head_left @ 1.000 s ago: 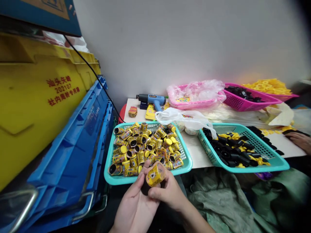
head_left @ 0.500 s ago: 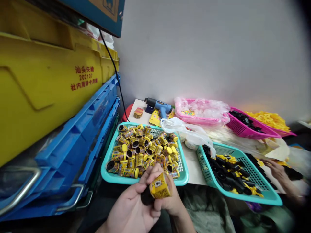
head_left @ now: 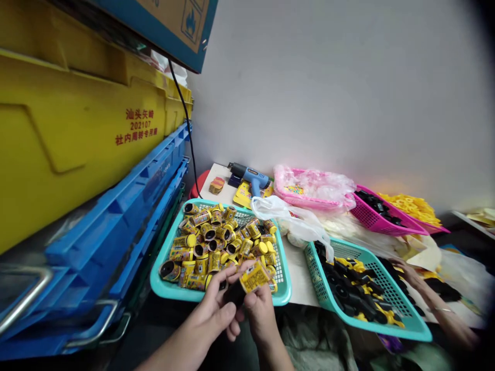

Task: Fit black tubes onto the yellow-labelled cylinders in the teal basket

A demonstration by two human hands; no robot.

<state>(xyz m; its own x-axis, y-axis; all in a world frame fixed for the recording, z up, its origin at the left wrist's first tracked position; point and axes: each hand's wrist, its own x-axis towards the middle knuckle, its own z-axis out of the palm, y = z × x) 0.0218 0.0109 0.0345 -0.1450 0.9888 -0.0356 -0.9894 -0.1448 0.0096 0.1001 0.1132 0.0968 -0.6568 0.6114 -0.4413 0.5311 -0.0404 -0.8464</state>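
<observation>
Both of my hands are closed on one small black cylinder with a yellow printed label sleeve (head_left: 253, 277), held tilted above the front rim of the left turquoise basket. My left hand (head_left: 209, 314) grips its bare black end between thumb and fingers. At the labelled end, my right hand (head_left: 261, 306) has its thumb and fingers around the piece. Some fingertips are hidden behind it. Just beyond my hands, the turquoise basket (head_left: 157, 288) holds many similar labelled cylinders (head_left: 213, 262), several with yellow ends and others showing dark openings.
Another turquoise basket (head_left: 419, 332) at right holds black and yellow parts. A co-worker's hand (head_left: 412, 275) is beside it. Behind lie a blue heat gun (head_left: 253, 178), a plastic-covered pink basket (head_left: 309, 206) and yellow parts (head_left: 412, 208). Stacked yellow (head_left: 85, 139) and blue crates (head_left: 127, 201) stand left.
My left hand has turned from palm-up to gripping the black end with its thumb on top. The cylinder has shifted slightly up and left. The co-worker's arm has moved left with the camera's view.
</observation>
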